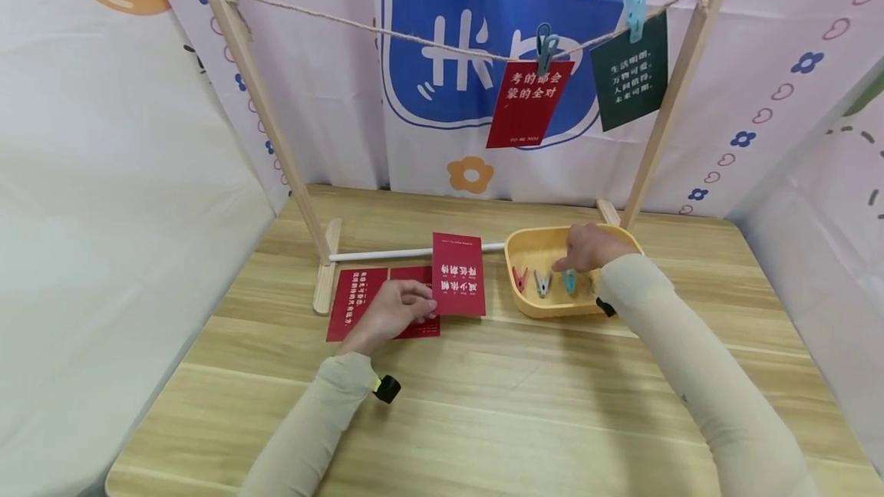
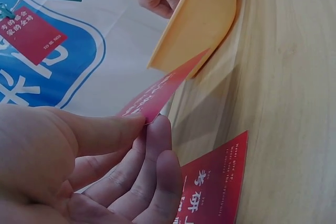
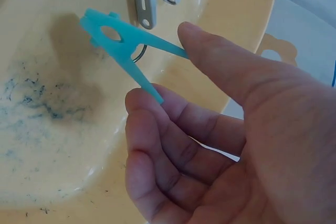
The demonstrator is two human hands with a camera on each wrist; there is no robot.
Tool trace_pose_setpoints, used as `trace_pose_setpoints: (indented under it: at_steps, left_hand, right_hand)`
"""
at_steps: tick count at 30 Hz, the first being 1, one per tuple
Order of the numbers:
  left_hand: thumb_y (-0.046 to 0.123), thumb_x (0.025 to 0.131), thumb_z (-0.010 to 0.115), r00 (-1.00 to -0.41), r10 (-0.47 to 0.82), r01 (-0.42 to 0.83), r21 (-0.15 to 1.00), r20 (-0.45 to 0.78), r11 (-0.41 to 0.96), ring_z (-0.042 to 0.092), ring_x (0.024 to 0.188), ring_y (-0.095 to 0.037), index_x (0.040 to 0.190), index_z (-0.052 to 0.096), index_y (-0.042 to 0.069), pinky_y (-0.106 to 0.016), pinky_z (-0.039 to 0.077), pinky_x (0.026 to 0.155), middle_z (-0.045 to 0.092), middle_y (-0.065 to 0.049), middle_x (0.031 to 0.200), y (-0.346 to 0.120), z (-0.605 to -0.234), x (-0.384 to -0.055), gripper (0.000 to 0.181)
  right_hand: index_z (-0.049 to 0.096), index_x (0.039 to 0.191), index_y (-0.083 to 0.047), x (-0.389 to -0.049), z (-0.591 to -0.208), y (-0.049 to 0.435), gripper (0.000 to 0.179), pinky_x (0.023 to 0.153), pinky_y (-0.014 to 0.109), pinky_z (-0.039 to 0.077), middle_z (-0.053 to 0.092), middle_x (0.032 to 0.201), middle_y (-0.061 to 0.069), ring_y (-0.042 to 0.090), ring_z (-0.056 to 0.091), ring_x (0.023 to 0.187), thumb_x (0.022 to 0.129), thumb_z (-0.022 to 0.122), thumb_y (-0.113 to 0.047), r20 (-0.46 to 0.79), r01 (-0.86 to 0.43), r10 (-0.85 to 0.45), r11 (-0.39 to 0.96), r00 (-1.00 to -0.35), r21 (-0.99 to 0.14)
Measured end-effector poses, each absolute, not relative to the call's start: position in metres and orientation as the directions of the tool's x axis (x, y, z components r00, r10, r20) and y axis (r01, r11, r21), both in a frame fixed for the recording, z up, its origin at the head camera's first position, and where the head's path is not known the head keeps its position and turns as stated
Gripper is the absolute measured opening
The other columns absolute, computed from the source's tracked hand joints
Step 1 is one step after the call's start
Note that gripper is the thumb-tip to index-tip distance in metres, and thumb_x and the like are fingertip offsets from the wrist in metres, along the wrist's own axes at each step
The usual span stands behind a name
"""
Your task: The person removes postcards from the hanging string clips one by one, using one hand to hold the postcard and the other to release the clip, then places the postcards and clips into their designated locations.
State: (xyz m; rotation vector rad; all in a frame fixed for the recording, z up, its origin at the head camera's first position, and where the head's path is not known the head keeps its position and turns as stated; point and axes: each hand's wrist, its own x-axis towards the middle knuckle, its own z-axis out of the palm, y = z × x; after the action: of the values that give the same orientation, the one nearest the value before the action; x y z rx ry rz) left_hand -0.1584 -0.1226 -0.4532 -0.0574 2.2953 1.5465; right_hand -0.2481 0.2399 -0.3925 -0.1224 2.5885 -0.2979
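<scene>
Thumb and fingers of my left hand [image 1: 395,309] pinch a red card [image 1: 459,274] with white print by its near left corner; the print reads upside down in the head view. Two more red cards, the left one [image 1: 354,305] and the right one [image 1: 418,330], lie on the table beneath and beside that hand. Over the yellow basket [image 1: 552,310], my right hand [image 1: 592,248] pinches the two handle ends of a turquoise clothespin [image 3: 123,45] between thumb and forefinger. A grey clothespin [image 1: 542,284] and a pinkish-red clothespin [image 1: 519,278] lie in the basket nearby.
Behind the hands stands a wooden frame, its left post [image 1: 272,125] and right post [image 1: 673,106] joined by a sagging twine [image 1: 373,29]. Clothespins hold a red card [image 1: 530,106] and a dark green card [image 1: 631,74] on it. A white rod [image 1: 383,255] runs low between the posts.
</scene>
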Motion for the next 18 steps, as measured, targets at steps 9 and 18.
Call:
trace_pose_setpoints:
  at_steps: [9,18]
  left_hand:
    - [0.012,0.102,0.071,-0.923,0.186,-0.237,0.880,-0.336,0.411,0.073,0.092,-0.018,0.116,0.074,0.006,-0.035,0.063,0.084,0.079,-0.010,0.103,-0.122,-0.456,-0.155,0.016]
    - [0.012,0.101,0.072,-0.920,0.186,-0.245,0.877,-0.345,0.414,0.074,0.092,-0.017,0.117,0.074,0.006,-0.035,0.064,0.085,0.079,-0.009,0.104,-0.122,-0.459,-0.155,0.017]
  right_hand:
    - [0.061,0.105,-0.003,-0.254,-0.402,0.235,0.039,0.070,0.032,0.045,0.056,0.084,0.005,0.019,0.053,0.078,0.100,0.073,-0.040,-0.523,-0.019,-0.126,0.978,-0.843,-0.206]
    - [0.055,0.086,-0.009,-0.257,-0.407,0.231,0.034,0.059,0.027,0.042,0.053,0.072,0.001,0.015,0.050,0.066,0.099,0.075,-0.033,-0.540,-0.002,-0.131,0.973,-0.831,-0.233]
